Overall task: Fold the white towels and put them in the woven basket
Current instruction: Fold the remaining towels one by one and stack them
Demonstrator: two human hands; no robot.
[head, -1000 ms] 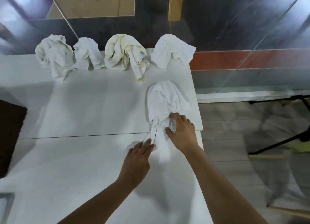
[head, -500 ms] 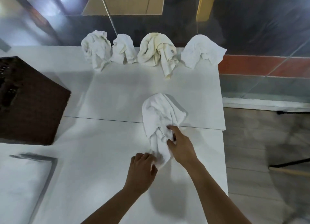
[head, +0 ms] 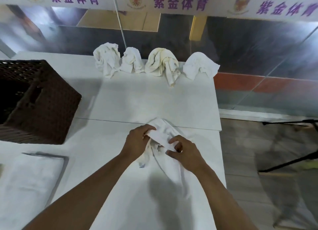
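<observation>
since a second ago the white towel point(head: 160, 136) has been drawn nearer along the worktop point(head: 137, 102) to lower centre, left hand point(head: 137, 140) and right hand point(head: 185, 154) fingers now pinching one edge, unfolding begun, woven basket point(head: 39, 100) at left unfilled.

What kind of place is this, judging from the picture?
Probably a sports venue's lobby or work area: a white banner with purple Chinese characters hangs on a glass partition wall, and crumpled white towels wait on a white table.
</observation>
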